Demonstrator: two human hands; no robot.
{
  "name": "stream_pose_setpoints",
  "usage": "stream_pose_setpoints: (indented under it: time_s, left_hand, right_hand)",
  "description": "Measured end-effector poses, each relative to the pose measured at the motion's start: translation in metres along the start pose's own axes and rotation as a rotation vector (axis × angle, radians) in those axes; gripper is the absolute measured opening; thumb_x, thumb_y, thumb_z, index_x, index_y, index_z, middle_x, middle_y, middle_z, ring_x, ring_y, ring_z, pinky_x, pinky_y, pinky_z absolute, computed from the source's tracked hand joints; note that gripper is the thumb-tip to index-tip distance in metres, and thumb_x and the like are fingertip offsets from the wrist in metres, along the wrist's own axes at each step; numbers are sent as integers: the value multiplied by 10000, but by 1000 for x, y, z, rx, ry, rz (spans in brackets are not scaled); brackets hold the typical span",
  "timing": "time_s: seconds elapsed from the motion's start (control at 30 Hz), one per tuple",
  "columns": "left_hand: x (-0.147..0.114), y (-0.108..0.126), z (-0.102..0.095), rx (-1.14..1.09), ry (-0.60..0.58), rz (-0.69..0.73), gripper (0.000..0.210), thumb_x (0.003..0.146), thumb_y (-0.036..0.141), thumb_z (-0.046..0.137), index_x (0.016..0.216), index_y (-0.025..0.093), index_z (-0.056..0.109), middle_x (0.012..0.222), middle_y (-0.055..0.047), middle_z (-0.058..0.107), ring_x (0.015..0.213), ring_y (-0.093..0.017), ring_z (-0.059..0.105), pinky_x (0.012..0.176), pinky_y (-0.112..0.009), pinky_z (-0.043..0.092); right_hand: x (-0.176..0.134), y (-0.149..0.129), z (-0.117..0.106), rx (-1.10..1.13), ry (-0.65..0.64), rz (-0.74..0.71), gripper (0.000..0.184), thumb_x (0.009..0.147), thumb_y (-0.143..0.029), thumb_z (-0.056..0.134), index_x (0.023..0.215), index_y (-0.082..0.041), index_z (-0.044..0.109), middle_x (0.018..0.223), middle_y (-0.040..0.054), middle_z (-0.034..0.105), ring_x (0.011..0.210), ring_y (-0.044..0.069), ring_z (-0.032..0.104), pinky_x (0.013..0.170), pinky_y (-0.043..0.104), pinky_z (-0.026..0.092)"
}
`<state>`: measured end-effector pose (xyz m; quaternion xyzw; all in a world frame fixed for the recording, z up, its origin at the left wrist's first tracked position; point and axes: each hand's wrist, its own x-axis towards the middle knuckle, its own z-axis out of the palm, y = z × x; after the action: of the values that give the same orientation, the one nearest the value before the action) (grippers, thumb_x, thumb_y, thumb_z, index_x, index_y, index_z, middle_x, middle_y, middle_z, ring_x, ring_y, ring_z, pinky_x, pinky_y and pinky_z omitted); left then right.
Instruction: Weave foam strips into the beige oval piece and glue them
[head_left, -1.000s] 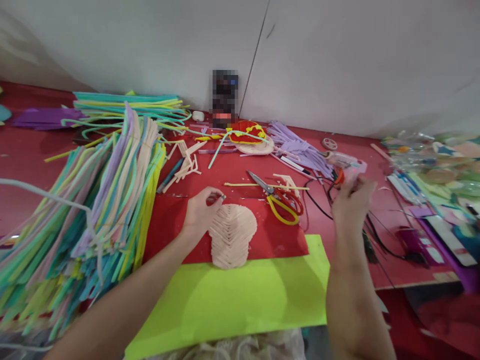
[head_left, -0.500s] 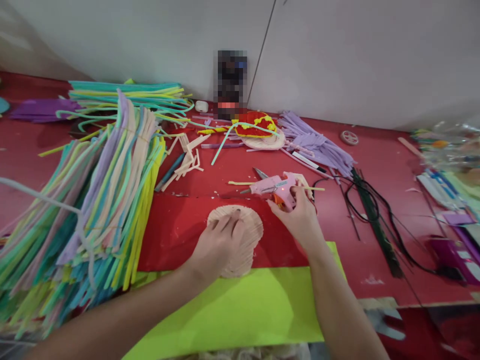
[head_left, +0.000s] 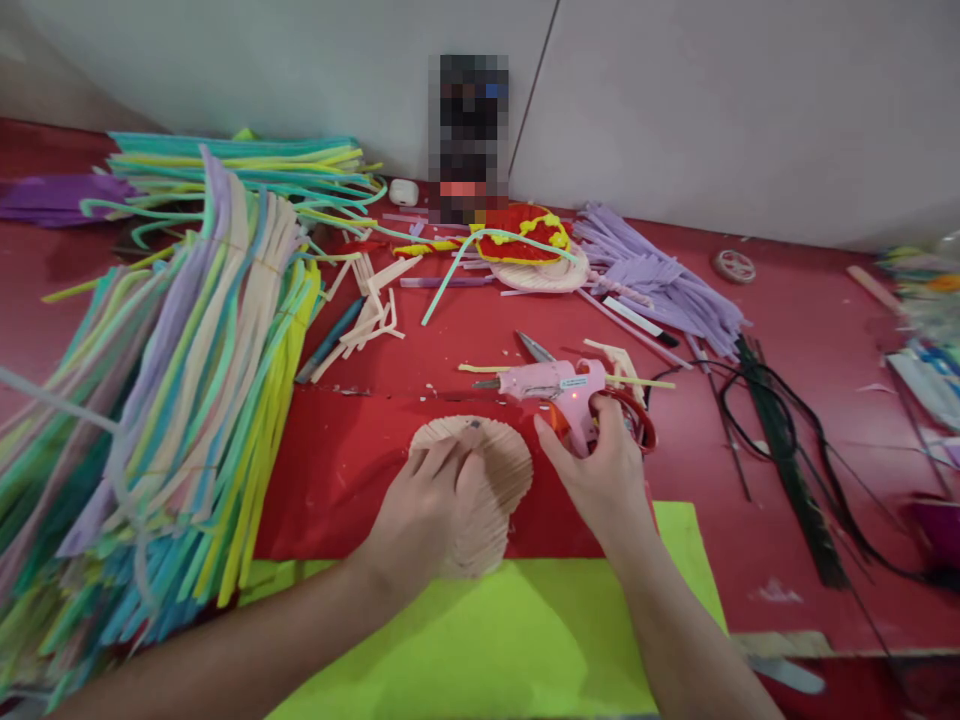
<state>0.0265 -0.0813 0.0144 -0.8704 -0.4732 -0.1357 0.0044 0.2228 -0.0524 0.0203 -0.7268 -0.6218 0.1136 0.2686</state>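
Observation:
My left hand (head_left: 431,490) lies over a beige, rounded piece covered with strips of pipe cleaner (head_left: 499,480), its fingers bunched and pressed on the upper part. A small dark spot shows at the fingertips. To the right, my right hand (head_left: 604,465) has thumb and fingers spread around the handle of a pink glue gun (head_left: 551,382). The gun lies on its side, nozzle to the left, its orange trigger by my thumb. Just behind it are scissors (head_left: 534,347) with red handles, and a thin pale yellow strip (head_left: 480,369).
Bundles of coloured pipe cleaners (head_left: 217,330) fill the left. Behind are cut beige pieces (head_left: 375,310), a red and yellow piece (head_left: 517,235) and purple stems (head_left: 660,275). Black cable (head_left: 817,450) and dark green stems (head_left: 787,480) lie right. A lime sheet (head_left: 480,640) covers the front edge.
The view has moved slightly closer. The glue gun sits more level and a little left, and more of its handle and the red scissor handles show. My left hand stays on the beige piece.

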Motion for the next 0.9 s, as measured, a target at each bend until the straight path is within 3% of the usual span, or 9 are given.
stream_pose_setpoints:
  time_s: [0.17,0.37,0.67,0.9]
  left_hand:
    - [0,0,-2,2,-37,3,361,830,57,451,1166,130,564,1180,-125,644,1072,-240,586,862,-368,516]
    - [0,-1,-1,-4,-23,4,321,832,58,458,1120,122,587,1160,-118,657,1023,-233,603,851,-356,522]
    - [0,-2,1,-27,-47,22,344,830,38,459,1150,102,565,1167,-129,648,1088,-235,571,858,-355,509]
    - [-2,-7,5,-83,2,34,291,829,64,502,1106,93,586,1123,-122,667,1058,-237,580,864,-354,510]
  right_hand:
    - [0,-4,6,76,-84,31,435,760,-551,590,1013,-213,486,830,41,607,689,195,570,615,319,461]
    - [12,8,10,-14,64,13,427,740,-486,623,1023,-190,501,918,91,628,799,239,593,690,361,480]
    - [13,17,3,-82,54,-186,411,742,-438,635,1042,-181,524,939,96,640,805,230,602,723,350,483]
    - [23,23,-24,-7,204,153,358,748,-526,605,885,-200,554,686,6,559,589,166,519,559,291,413]
